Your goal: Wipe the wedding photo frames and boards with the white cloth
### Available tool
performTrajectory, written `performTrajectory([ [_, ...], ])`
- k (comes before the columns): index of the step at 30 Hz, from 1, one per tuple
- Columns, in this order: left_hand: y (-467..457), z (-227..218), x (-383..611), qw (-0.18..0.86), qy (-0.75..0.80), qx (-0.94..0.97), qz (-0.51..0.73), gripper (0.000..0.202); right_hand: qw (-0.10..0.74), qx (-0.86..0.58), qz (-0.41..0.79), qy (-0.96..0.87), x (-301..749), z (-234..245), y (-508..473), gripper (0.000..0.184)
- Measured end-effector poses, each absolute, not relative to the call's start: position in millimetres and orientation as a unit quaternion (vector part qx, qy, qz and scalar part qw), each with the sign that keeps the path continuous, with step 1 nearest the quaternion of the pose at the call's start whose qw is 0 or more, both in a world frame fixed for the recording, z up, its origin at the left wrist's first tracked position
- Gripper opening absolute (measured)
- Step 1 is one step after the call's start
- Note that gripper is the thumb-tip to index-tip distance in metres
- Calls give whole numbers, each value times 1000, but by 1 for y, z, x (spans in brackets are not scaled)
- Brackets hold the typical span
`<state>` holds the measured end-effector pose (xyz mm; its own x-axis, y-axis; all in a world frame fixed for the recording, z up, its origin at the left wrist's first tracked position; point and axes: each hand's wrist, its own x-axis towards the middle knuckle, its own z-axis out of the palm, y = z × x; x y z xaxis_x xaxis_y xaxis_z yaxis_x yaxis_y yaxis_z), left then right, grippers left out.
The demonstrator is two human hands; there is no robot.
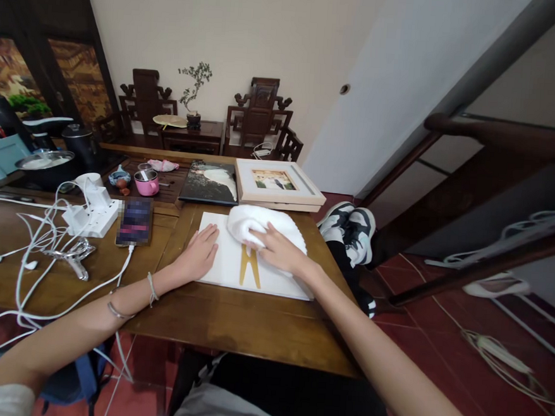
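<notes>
A flat white album [228, 269] with a gold mark on its cover lies on the wooden table [231, 322] in front of me. My left hand [199, 253] rests flat on its left edge, fingers spread. Pressed onto the album's upper right part is a white cloth [257, 222], with my right hand [279, 251] on it, fingers bent over the fabric.
Behind the album lie a framed photo [277, 184] and a dark photo print [211, 182]. To the left are a phone [134, 221], a white power strip [94, 215] with tangled cables, and a pink cup [147, 183]. Sneakers [349, 229] sit right of the table; stair rails stand further right.
</notes>
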<state>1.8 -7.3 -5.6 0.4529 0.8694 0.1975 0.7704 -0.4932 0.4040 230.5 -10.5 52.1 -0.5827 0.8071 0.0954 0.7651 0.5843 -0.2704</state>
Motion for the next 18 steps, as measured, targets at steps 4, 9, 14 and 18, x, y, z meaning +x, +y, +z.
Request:
performTrajectory([
  [4,-7,-6,1,127,486,842,195,49,104,-459,72,-879,219,44,-2,39],
  [9,-8,-7,3,117,487,842,199,48,78,-406,63,-909,219,45,-71,40],
  [14,-7,-10,3,105,486,844,199,48,54,-359,135,-922,228,64,-130,37],
  [18,-7,-10,2,105,483,847,197,48,73,-389,140,-908,232,67,-110,30],
])
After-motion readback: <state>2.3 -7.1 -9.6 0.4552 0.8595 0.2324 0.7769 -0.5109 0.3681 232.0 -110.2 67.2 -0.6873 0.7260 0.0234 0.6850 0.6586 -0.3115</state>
